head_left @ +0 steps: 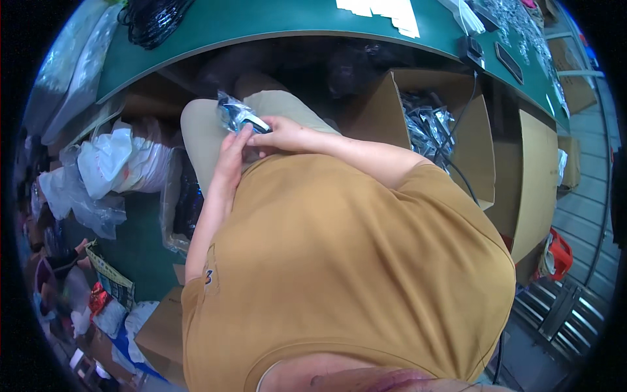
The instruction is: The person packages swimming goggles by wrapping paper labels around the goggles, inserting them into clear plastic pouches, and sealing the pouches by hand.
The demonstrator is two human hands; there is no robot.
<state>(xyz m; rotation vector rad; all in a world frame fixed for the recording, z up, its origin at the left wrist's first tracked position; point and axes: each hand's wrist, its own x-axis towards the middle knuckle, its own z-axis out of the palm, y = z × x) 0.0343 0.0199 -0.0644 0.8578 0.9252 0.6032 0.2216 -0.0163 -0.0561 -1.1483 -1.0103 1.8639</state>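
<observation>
Above my lap, both my hands hold a small clear plastic packet [232, 112] with something dark, blue and white in or against it. My left hand [233, 153] grips its lower end, the thumb pointing up along it. From the right, my right hand [282, 133] pinches the same end, next to a white strip [257, 123]. What exactly the packet contains is too small to make out. To the right, an open cardboard box [472, 140] holds a heap of shiny bagged packets [428, 124].
A green table [274, 16] curves ahead, bearing a black cable bundle [153, 19], white paper slips [385, 10] and a phone [509, 63]. A black cable [462, 176] hangs across the box. At left are white plastic bags [108, 160]; a cardboard carton [163, 326] stands lower left.
</observation>
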